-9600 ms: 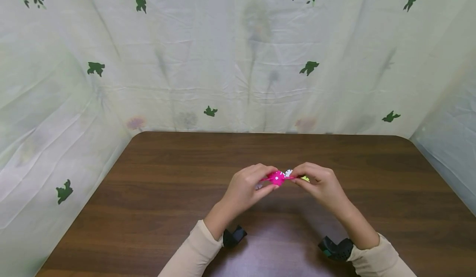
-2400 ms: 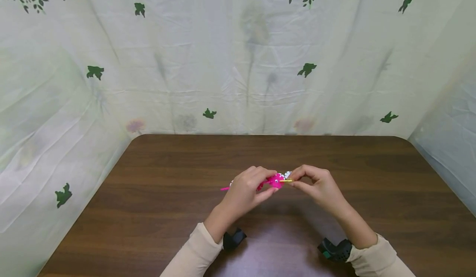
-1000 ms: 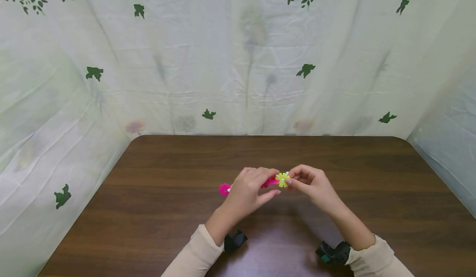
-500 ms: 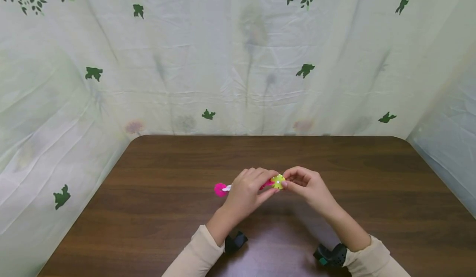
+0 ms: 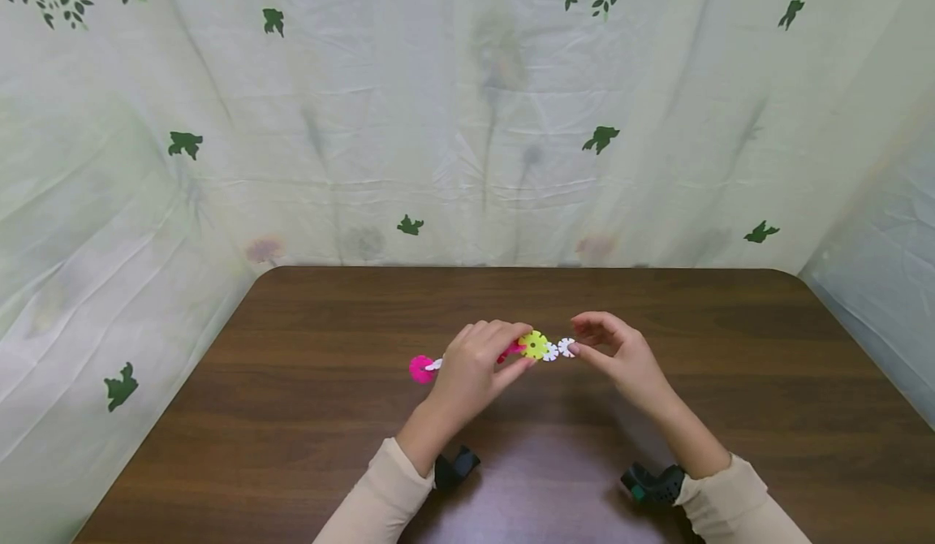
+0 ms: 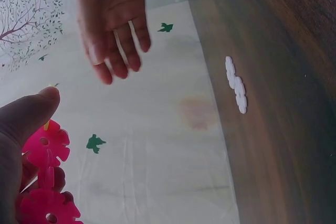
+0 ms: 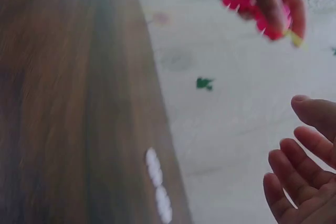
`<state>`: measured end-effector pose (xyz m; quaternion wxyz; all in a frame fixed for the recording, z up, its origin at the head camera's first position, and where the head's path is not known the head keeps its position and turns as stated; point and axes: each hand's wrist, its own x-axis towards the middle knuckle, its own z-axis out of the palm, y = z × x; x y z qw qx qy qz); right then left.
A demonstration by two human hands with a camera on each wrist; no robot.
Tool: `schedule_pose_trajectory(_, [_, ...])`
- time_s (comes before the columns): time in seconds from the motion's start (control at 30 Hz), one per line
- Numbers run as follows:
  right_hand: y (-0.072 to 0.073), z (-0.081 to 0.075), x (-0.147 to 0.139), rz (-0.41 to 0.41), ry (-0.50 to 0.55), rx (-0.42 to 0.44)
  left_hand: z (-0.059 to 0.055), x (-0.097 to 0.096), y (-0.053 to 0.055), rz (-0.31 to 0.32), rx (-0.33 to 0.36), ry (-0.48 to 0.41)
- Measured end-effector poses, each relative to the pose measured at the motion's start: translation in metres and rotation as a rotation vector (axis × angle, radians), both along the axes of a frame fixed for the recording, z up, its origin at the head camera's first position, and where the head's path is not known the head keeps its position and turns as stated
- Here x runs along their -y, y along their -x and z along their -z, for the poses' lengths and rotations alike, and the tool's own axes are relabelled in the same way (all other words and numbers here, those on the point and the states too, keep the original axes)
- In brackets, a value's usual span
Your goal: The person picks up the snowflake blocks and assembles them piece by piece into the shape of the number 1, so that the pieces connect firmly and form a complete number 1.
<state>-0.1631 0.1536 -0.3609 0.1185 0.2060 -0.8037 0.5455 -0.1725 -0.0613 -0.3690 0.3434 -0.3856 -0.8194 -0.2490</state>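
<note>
My left hand (image 5: 475, 361) grips a chain of notched snowflake discs between thumb and fingers. A pink disc (image 5: 420, 369) pokes out at its left end, with a bit of white beside it. A yellow disc (image 5: 532, 345) sits at the right end, by the fingertips; the fingers hide the chain's middle. In the left wrist view more pink discs (image 6: 60, 150) show, slotted together. My right hand (image 5: 624, 357) is apart from the chain, fingers loosely spread and holding nothing. Beyond the hands, two joined white discs (image 6: 240, 95) lie on the table, partly overlapped by the right thumb in the head view.
The brown wooden table (image 5: 329, 308) runs back to a pale cloth (image 5: 467, 122) with green bird and leaf prints. A black wrist camera (image 5: 456, 469) hangs at the left cuff, another black camera (image 5: 652, 485) at the right.
The right hand was pinching the yellow disc at the chain's end; it has let go and drawn away to the right. The left hand has moved slightly left with the chain, uncovering the white discs.
</note>
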Motion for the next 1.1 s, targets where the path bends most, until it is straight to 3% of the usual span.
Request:
schedule_pose_trajectory(0.13, [0.016, 0.025, -0.010, 0.012, -0.002, -0.023, -0.002, 0.001, 0.000, 0.000, 0.005, -0.010])
schedule_pose_trajectory(0.3, [0.030, 0.051, -0.021, 0.042, -0.043, 0.015, -0.003, 0.002, 0.000, 0.001, 0.016, -0.025])
schedule_pose_trajectory(0.5, [0.032, 0.059, -0.024, 0.032, -0.043, 0.091, -0.004, 0.003, 0.001, -0.003, 0.017, -0.032])
schedule_pose_trajectory(0.73, [0.047, 0.084, -0.035, 0.005, -0.127, 0.180, -0.004, 0.003, 0.001, -0.006, 0.035, -0.025])
schedule_pose_trajectory(1.1, [0.052, 0.090, -0.034, 0.027, -0.298, 0.119, -0.004, 0.002, 0.001, -0.011, 0.048, -0.014])
